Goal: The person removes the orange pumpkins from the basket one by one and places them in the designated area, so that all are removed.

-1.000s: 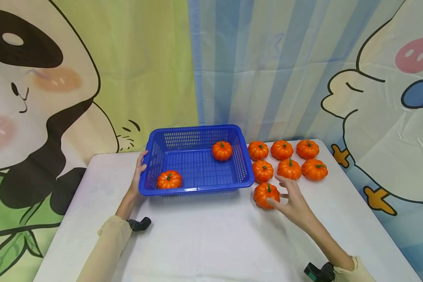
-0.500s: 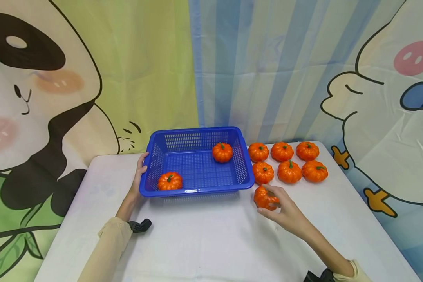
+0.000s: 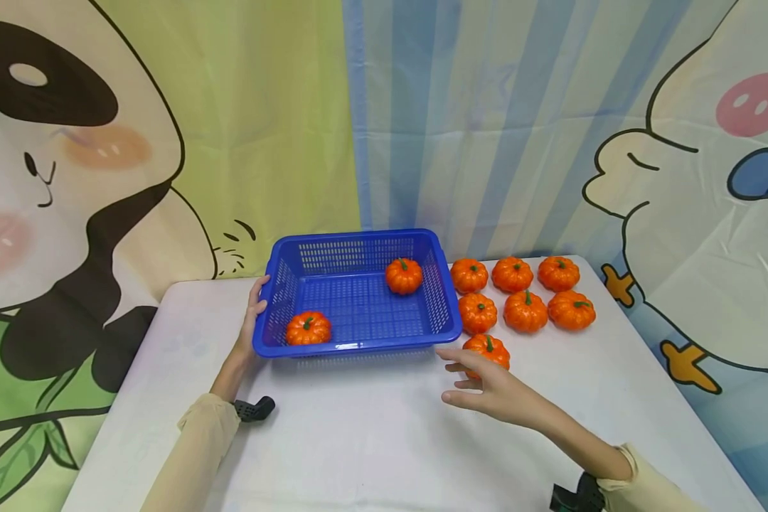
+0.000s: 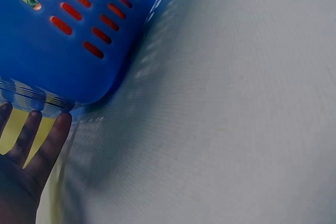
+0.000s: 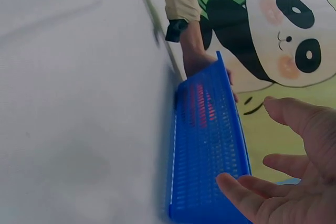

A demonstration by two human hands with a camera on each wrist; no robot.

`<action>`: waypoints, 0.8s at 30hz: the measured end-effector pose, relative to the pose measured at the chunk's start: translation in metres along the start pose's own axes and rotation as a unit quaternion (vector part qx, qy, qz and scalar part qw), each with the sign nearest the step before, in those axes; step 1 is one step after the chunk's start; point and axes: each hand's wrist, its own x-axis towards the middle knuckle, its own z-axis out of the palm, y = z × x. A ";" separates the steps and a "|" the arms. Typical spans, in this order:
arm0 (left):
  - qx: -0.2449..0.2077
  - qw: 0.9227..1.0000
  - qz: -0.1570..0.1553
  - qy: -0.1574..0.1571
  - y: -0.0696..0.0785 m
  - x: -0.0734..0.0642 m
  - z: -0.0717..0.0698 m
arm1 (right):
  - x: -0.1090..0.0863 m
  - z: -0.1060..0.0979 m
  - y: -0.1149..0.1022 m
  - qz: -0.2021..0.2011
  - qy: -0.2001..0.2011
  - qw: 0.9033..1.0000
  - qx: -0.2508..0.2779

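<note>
My left hand (image 3: 249, 316) rests against the left end of a blue perforated plastic basket (image 3: 358, 346). In the left wrist view its fingers (image 4: 52, 140) look fairly straight, their tips at the basket wall. One small orange pumpkin (image 3: 308, 328) lies in the basket's front left corner, another pumpkin (image 3: 404, 276) towards its back right. My right hand (image 3: 496, 391), fingers spread and holding nothing, hovers just off the basket's front right corner. It partly covers the nearest loose pumpkin (image 3: 491, 348) on the table.
Right of the basket, several more pumpkins stand in two rows, among them a front-row pumpkin (image 3: 525, 311) and a back-row pumpkin (image 3: 558, 273). The white table (image 3: 358, 434) meets a cartoon-printed curtain (image 3: 281, 128) behind.
My right hand has moved left and nearer to me, passing over the nearest loose pumpkin, which stays on the table. The left hand and basket keep their places.
</note>
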 end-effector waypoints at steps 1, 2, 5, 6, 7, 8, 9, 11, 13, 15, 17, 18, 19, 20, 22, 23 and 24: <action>0.001 1.000 -0.001 0.000 0.000 0.000 0.000 | 0.002 0.001 -0.001 -0.003 -0.006 1.000 0.002; 0.002 1.000 -0.002 0.000 0.000 0.000 0.001 | 0.003 0.001 -0.002 -0.005 -0.012 1.000 0.002; 0.001 1.000 -0.001 0.000 0.000 0.001 0.002 | 0.007 0.004 -0.004 -0.005 -0.025 1.000 -0.001; -0.002 1.000 -0.001 0.000 0.000 0.000 0.002 | 0.008 0.004 -0.005 -0.003 -0.029 1.000 -0.004; -0.003 1.000 -0.001 0.001 0.000 0.000 0.002 | 0.009 0.005 -0.006 -0.003 -0.034 0.999 -0.007; -0.005 1.000 -0.001 0.001 0.000 0.000 0.002 | 0.010 0.005 -0.006 -0.005 -0.038 0.999 -0.009; -0.006 1.000 -0.002 0.002 0.000 0.000 0.002 | 0.011 0.006 -0.007 -0.006 -0.042 0.999 -0.010; -0.005 1.000 -0.001 0.000 0.000 0.000 0.002 | 0.014 0.007 -0.008 -0.012 -0.053 0.998 -0.012; 0.000 1.000 -0.002 -0.001 0.000 -0.001 0.002 | 0.018 0.008 -0.011 -0.016 -0.064 0.998 -0.014; 0.001 1.000 -0.001 -0.002 0.000 -0.001 0.001 | 0.024 0.010 -0.016 -0.019 -0.077 0.997 -0.018; -0.005 1.000 0.004 -0.004 0.000 -0.001 0.001 | 0.033 0.012 -0.024 -0.022 -0.091 0.995 -0.020; -0.009 1.000 0.006 -0.004 -0.001 -0.001 0.000 | 0.039 0.013 -0.029 -0.023 -0.097 0.995 -0.026; -0.013 1.000 0.009 -0.004 -0.001 -0.001 0.000 | 0.046 0.013 -0.035 -0.025 -0.103 0.994 -0.033; -0.018 1.000 0.011 -0.004 -0.001 -0.001 0.000 | 0.054 0.014 -0.041 -0.027 -0.110 0.993 -0.041; -0.016 1.000 0.013 -0.006 -0.002 -0.001 -0.001 | 0.071 0.015 -0.055 -0.029 -0.125 0.990 -0.057; -0.014 1.000 0.015 -0.006 -0.002 0.000 -0.001 | 0.080 0.016 -0.061 -0.026 -0.132 0.989 -0.065; -0.012 1.000 0.011 -0.006 -0.002 0.000 -0.001 | 0.090 0.017 -0.067 -0.022 -0.140 0.987 -0.073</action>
